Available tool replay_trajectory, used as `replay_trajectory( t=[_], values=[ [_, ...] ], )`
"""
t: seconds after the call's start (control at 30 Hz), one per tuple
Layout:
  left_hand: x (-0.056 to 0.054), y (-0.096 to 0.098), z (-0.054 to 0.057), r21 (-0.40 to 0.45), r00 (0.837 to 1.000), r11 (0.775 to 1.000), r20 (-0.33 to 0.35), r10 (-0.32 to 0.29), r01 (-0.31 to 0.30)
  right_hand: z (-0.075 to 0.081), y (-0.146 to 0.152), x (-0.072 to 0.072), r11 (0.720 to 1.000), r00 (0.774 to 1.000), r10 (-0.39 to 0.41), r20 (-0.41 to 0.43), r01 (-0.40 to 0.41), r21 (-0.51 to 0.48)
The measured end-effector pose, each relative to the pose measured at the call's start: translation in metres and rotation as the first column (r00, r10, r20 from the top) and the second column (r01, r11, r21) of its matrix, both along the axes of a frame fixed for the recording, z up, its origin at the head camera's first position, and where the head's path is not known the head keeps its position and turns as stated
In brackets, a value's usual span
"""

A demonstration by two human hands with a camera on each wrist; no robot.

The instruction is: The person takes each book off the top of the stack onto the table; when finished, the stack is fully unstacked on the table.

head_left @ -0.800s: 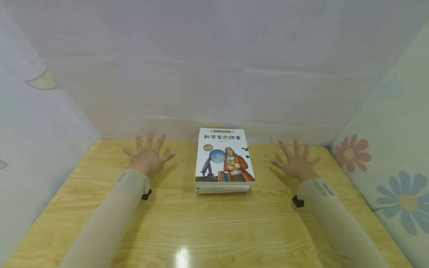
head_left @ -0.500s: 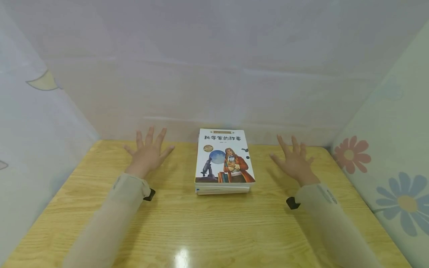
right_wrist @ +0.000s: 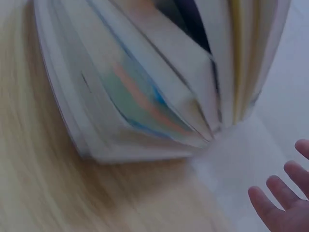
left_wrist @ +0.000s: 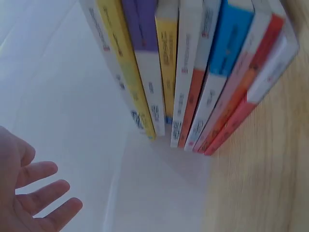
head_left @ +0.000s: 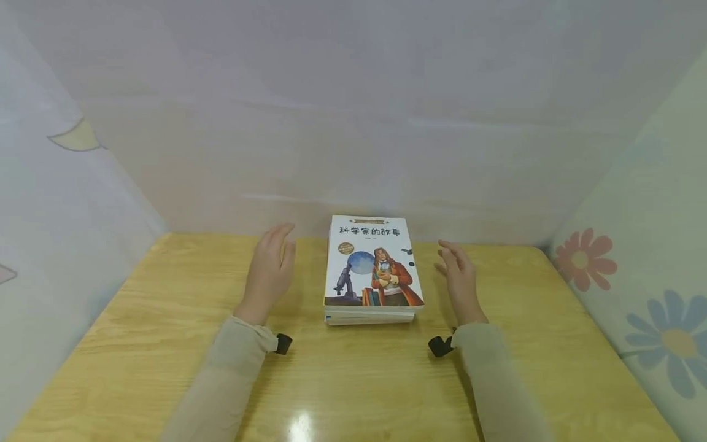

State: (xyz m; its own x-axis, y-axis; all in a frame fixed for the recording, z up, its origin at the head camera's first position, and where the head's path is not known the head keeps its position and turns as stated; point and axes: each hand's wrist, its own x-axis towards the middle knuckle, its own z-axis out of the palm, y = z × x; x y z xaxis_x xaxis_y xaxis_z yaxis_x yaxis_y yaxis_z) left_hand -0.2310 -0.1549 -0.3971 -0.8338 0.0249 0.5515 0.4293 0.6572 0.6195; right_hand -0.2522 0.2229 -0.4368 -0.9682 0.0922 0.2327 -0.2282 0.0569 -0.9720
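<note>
A stack of books (head_left: 370, 264) lies flat on the wooden table, its white top cover showing a figure in a red coat, a telescope and a blue globe. To its left, apart from it, hovers my left hand (head_left: 267, 267), fingers loosely extended and holding nothing. My right hand (head_left: 459, 276) is off the stack's right side, also holding nothing, its fingers slightly bent. In the left wrist view the coloured spines (left_wrist: 183, 72) of several books face that hand. The right wrist view, somewhat blurred, shows the page edges (right_wrist: 145, 96) on the other side.
The wooden table (head_left: 353, 387) ends at a pale cloth backdrop (head_left: 353, 123) just behind the stack. Patterned side walls with flowers (head_left: 679, 344) rise at right, and another pale wall (head_left: 66, 245) at left. Dark wrist cameras (head_left: 283, 344) stick out below each hand.
Both hands have moved inward toward the stack from farther out. Their widely spread fingers have drawn closer together, and the palms have turned toward the books. The stack stays in place.
</note>
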Motion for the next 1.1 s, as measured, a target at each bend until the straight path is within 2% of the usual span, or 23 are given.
replay_trajectory(
  t=[0.03,0.1,0.2,0.3,0.4,0.57,0.67,0.77,0.87,1.0,1.1],
  values=[
    [0.002,0.003,-0.001,0.010,0.999,1.000,0.027,-0.019,0.018,-0.005,-0.004,0.001,0.995,0.999,0.042,0.033,-0.039,-0.091],
    [0.005,0.008,-0.003,0.033,0.994,0.998,0.087,-0.064,0.061,-0.013,-0.010,0.004,0.967,0.987,0.132,0.086,-0.109,-0.230],
    [0.007,0.014,-0.007,0.109,0.970,0.986,0.195,-0.146,0.126,-0.024,-0.016,0.006,0.928,0.959,0.258,0.115,-0.213,-0.306],
    [0.007,0.019,-0.010,0.196,0.930,0.968,0.302,-0.210,0.156,-0.030,-0.020,0.006,0.916,0.932,0.350,0.094,-0.319,-0.244],
    [0.007,0.024,-0.013,0.253,0.893,0.954,0.375,-0.250,0.161,-0.033,-0.026,0.006,0.904,0.912,0.400,0.088,-0.377,-0.199],
    [0.008,0.029,-0.019,0.379,0.825,0.912,0.456,-0.333,0.158,-0.036,-0.033,0.010,0.895,0.888,0.439,0.138,-0.418,-0.153],
    [0.008,0.032,-0.022,0.408,0.790,0.904,0.507,-0.344,0.132,-0.036,-0.033,0.011,0.895,0.883,0.442,0.157,-0.420,-0.152],
    [0.007,0.036,-0.023,0.411,0.773,0.906,0.539,-0.334,0.104,-0.036,-0.033,0.010,0.892,0.882,0.444,0.161,-0.417,-0.174],
    [0.005,0.037,-0.024,0.427,0.767,0.898,0.540,-0.345,0.103,-0.035,-0.033,0.008,0.888,0.879,0.450,0.160,-0.420,-0.187],
    [0.004,0.037,-0.025,0.463,0.758,0.881,0.537,-0.369,0.100,-0.035,-0.033,0.008,0.884,0.877,0.456,0.149,-0.427,-0.190],
    [0.003,0.035,-0.024,0.502,0.744,0.862,0.549,-0.381,0.071,-0.036,-0.034,0.006,0.877,0.877,0.469,0.107,-0.447,-0.175]
  ],
)
